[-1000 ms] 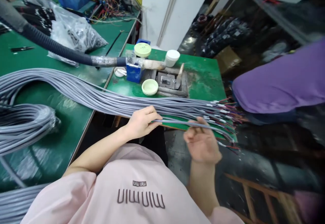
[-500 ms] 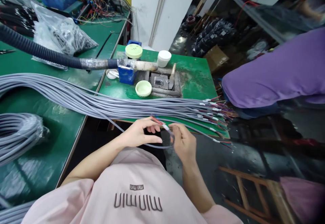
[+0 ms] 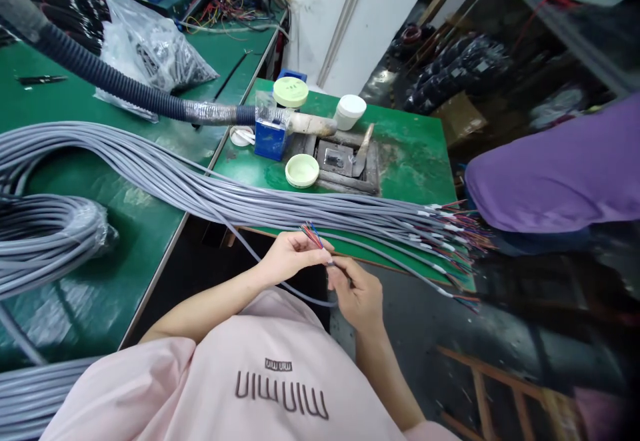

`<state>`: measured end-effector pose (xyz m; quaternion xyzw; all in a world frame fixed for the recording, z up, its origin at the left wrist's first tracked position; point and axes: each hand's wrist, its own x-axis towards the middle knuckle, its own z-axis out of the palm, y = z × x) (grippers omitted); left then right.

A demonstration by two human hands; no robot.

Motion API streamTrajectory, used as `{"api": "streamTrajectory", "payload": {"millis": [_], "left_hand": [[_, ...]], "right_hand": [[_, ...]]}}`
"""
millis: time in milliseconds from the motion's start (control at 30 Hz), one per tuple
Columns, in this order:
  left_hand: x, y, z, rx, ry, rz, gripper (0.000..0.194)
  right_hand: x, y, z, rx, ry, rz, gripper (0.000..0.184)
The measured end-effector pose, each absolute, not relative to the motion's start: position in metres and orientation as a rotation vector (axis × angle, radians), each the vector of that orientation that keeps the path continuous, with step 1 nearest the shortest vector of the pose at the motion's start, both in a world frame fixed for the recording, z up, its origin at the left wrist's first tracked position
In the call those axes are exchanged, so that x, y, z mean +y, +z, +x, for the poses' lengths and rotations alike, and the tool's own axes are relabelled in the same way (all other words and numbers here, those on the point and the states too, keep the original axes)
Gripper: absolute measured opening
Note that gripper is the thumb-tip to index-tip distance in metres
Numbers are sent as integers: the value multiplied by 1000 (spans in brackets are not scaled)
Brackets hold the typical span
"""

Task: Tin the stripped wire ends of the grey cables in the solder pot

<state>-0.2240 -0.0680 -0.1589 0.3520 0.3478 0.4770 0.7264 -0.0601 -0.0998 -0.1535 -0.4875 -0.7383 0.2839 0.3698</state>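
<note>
A thick bundle of grey cables (image 3: 150, 174) runs across the green bench from the left to the small green table (image 3: 410, 154), where stripped coloured wire ends (image 3: 450, 227) fan out. One grey cable (image 3: 280, 281) is pulled out of the bundle and loops down in front of me. My left hand (image 3: 290, 257) pinches this cable's end, its red and blue wire tips (image 3: 311, 233) sticking up above the fingers. My right hand (image 3: 357, 294) is closed on the same cable just beside the left hand.
A black corrugated hose (image 3: 110, 84) ends over a blue box (image 3: 270, 137) beside a metal solder pot (image 3: 335, 159), pale green lids (image 3: 302, 170) and a white jar (image 3: 350, 111). A coil of grey cable (image 3: 45, 234) lies left. A person in purple (image 3: 555, 174) stands right.
My right hand drew one cable end out of the fan and brought it back to my left hand. Both hands now pinch that end with the coloured tips pointing up.
</note>
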Motion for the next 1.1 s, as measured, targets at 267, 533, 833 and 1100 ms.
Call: {"api": "streamTrajectory", "payload": {"millis": [267,533,833,1100], "left_hand": [[-64,-165,-227,767,1276,688,30],[-66,-167,-224,831,1321,678,24],[-66,-167,-217,826,1263,599,30],[-66,-170,-215,801,1346,588,29]], "right_hand": [[-103,-158,-56,-1820,731,-1282,18],[-102,-157,-57,-1786,797,-1279,19],[-81,-157,-67,-1657,909,-1241,27],[-60,-151,-75,-1750,592,-956,21]]}}
